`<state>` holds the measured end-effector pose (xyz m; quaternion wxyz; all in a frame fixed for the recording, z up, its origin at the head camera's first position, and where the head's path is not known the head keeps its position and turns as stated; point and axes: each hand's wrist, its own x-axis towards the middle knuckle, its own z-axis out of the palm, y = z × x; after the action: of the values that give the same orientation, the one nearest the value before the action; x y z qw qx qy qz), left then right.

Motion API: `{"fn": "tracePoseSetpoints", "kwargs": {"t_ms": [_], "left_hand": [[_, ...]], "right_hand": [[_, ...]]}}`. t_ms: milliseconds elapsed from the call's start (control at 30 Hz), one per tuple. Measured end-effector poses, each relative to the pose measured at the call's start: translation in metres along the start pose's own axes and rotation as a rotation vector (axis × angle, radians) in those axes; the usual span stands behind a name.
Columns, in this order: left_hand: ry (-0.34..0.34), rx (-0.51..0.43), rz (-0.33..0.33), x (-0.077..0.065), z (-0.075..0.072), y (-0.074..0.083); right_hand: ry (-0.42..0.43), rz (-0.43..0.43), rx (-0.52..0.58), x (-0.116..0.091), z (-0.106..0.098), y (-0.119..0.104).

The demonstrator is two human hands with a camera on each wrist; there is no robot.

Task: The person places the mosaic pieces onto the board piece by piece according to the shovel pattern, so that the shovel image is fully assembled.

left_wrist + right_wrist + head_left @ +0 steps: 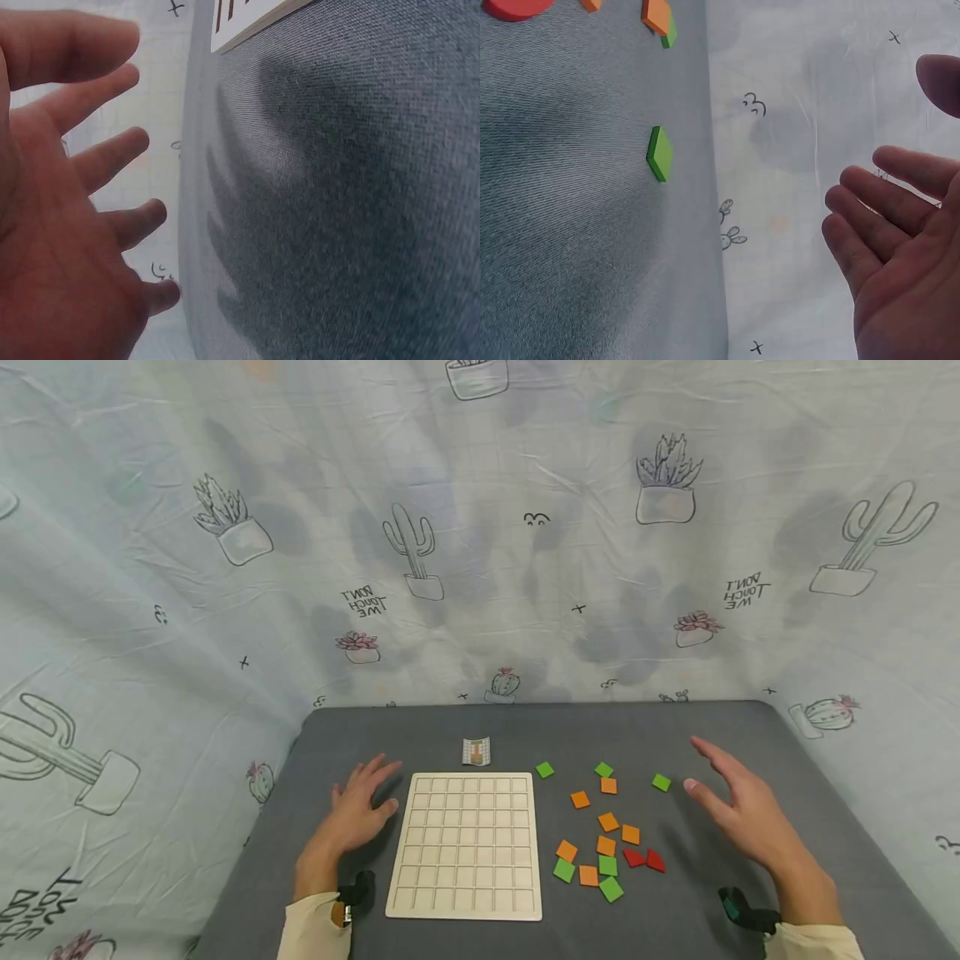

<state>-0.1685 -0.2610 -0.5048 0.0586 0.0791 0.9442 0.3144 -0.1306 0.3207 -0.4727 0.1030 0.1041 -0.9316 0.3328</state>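
A pale wooden grid board [465, 846] with square recesses lies flat on the grey table. Just left of it my left hand [357, 810] hovers with spread fingers, holding nothing; its shadow falls on the cloth in the left wrist view. To the right of the board lie scattered orange square tiles [580, 799], green square tiles [611, 889] and two red quarter-round tiles [655, 861]. My right hand [746, 814] is held above the table right of the tiles, fingers extended and thumb apart, nothing in it. Nearest to it is a single green tile [660, 154].
A small printed pattern card [476, 752] lies behind the board. Pale fabric with cactus drawings [540, 568] hangs behind and at both sides of the grey table [420, 727]. Some orange and green tiles lie edge to edge.
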Motion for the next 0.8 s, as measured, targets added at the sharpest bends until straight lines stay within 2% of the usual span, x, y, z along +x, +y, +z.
{"fn": "tracePoseSetpoints", "kwargs": {"t_ms": [100,367,533,800], "left_hand": [[-0.04,-0.022,-0.004,0.004,0.003,-0.001],[-0.072,-0.042,-0.028,0.012,0.017,-0.003],[-0.069,-0.041,-0.027,0.009,0.022,-0.004],[-0.059,-0.007,-0.052,0.006,0.027,-0.006]], "right_hand": [[0.006,0.006,0.012,0.002,0.0,0.001],[0.029,0.02,0.034,0.005,0.005,0.006],[0.076,0.036,0.04,0.006,0.017,0.011],[0.138,-0.004,0.081,0.011,0.036,0.023]]}}
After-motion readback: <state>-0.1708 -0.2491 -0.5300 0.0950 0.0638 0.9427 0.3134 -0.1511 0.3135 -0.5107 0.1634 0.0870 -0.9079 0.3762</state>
